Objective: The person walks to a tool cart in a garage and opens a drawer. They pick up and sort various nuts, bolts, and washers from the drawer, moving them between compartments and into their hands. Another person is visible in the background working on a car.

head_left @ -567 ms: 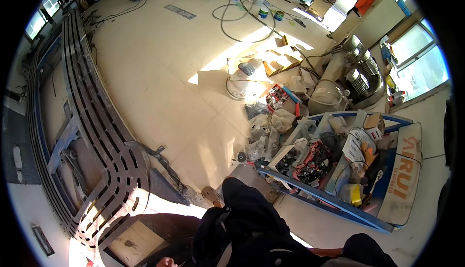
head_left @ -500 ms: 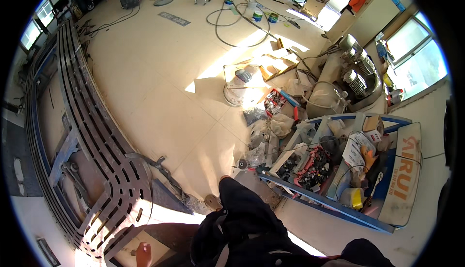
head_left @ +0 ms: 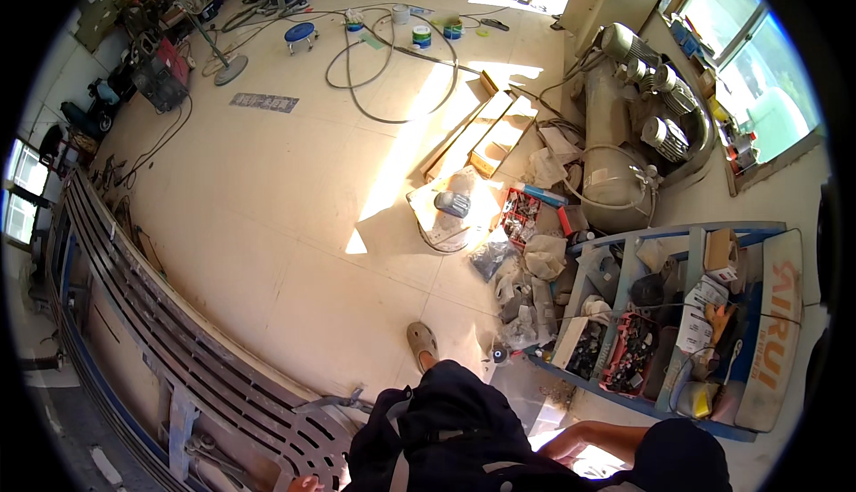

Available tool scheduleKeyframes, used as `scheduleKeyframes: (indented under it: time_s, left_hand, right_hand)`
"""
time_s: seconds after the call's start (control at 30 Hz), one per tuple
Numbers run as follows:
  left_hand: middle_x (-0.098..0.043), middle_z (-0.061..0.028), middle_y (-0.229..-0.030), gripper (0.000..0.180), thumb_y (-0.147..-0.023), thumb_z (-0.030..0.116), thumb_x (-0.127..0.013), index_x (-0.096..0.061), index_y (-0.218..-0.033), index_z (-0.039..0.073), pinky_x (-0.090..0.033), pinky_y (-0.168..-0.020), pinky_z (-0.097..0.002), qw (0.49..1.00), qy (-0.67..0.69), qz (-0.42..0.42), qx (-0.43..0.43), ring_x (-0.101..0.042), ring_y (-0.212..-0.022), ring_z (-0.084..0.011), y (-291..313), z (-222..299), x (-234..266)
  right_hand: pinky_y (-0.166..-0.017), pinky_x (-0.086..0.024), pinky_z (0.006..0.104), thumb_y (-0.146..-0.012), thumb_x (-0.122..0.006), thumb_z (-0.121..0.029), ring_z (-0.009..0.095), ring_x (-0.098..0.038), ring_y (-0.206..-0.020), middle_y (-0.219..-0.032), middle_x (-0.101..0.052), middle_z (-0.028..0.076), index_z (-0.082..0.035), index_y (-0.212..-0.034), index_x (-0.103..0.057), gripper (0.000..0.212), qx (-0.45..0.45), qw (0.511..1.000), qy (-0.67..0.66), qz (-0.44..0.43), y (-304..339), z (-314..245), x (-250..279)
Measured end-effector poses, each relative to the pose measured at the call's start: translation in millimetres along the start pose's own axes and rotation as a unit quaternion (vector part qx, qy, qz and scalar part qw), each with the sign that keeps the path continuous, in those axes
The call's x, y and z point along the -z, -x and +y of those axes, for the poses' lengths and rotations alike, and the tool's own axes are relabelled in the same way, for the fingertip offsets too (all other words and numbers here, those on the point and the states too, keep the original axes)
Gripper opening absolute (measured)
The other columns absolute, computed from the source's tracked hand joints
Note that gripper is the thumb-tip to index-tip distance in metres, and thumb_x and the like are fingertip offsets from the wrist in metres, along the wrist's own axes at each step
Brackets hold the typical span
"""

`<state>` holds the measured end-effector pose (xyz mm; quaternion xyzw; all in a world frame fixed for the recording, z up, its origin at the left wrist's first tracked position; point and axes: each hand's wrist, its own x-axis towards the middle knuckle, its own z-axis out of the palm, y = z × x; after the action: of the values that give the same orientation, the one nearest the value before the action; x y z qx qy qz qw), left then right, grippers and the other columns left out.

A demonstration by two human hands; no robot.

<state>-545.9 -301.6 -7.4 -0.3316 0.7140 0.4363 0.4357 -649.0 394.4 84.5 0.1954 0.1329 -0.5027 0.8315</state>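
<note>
A blue shelf rack [head_left: 624, 247] lies flat at the right, its compartments crammed with boxes and small parts. Above it sits an air compressor tank [head_left: 615, 180] with motors. Hoses [head_left: 357, 90] loop over the tiled floor — paint cans [head_left: 422, 37] and a blue stool [head_left: 300, 33] beyond.

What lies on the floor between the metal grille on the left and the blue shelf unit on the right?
In the head view, mostly bare tiled floor separates the metal grille from the blue shelf unit; the person's sandalled foot stands there.

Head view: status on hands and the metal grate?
Left hand at the bottom edge, on the slotted metal grate, grip unclear. Right hand out of view, forearm only. Blue shelf rack close on the right.
</note>
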Motion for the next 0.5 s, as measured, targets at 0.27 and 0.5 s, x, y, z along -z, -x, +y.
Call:
scheduleKeyframes:
  time_s: [0.27,0.5]
  left_hand:
    - [-0.071,-0.0161,-0.092,0.028,-0.097,0.022,-0.052,-0.058,-0.114,0.001,-0.055,-0.067,-0.0361,0.985,0.104,-0.012,0.135,-0.069,-0.082,-0.0234,-156,179,76]
    - [-0.071,-0.0157,-0.090,0.026,-0.095,0.021,-0.054,-0.059,-0.111,0.001,-0.055,-0.063,-0.0352,0.984,0.088,-0.032,0.152,-0.068,-0.078,-0.0216,-283,355,238]
  right_hand:
    - [-0.099,-0.049,0.0449,-0.098,-0.053,-0.020,0.024,-0.060,-0.118,-0.134,-0.058,0.012,-0.009,-0.146,-0.036,0.052,0.022,0.998,0.027,0.060,45,-238,-55]
    - [-0.099,-0.049,0.0446,-0.097,-0.053,-0.021,0.025,-0.059,-0.118,-0.134,-0.058,0.013,-0.008,-0.145,-0.036,0.053,0.163,0.953,0.141,0.212,40,-551,-103]
